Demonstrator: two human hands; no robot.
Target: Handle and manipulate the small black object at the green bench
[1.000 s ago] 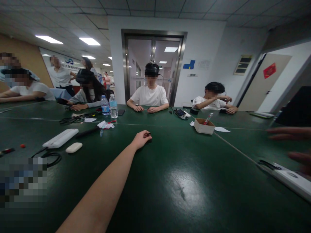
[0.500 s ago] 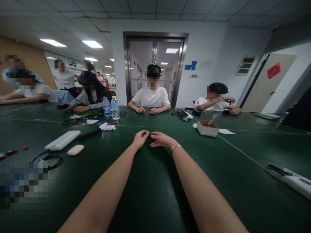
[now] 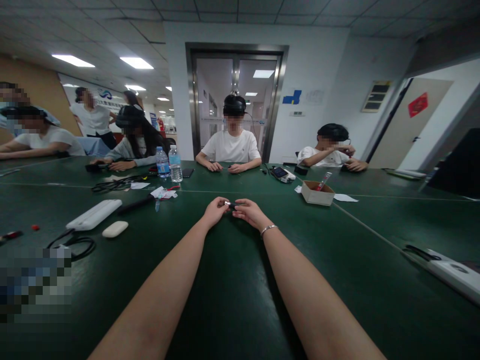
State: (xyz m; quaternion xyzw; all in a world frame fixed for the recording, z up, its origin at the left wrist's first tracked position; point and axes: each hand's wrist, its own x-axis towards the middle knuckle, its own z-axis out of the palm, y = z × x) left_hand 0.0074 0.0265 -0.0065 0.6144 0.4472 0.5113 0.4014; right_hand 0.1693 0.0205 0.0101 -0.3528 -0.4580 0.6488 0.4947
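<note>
Over the green table (image 3: 225, 280), my left hand (image 3: 214, 212) pinches the silver end of a small silver-and-black stick-like piece (image 3: 232, 206). My right hand (image 3: 250, 212), with a silver bangle at its wrist, has thumb and fingertips closed on the dark end. The piece lies roughly level between both sets of fingertips, which partly cover it. It is too small to name its kind.
Left of my arms are a white earbud case (image 3: 115, 229), a long white device (image 3: 94, 215) and black cables (image 3: 83, 248). Water bottles (image 3: 175, 165) stand farther off. A cardboard box (image 3: 318, 194) sits to the right. Several people sit around the table, one person (image 3: 233, 147) directly opposite.
My right fingers have drawn together around the dark end. More of the silver-and-black piece shows between my hands, now lying level. The view has shifted slightly.
</note>
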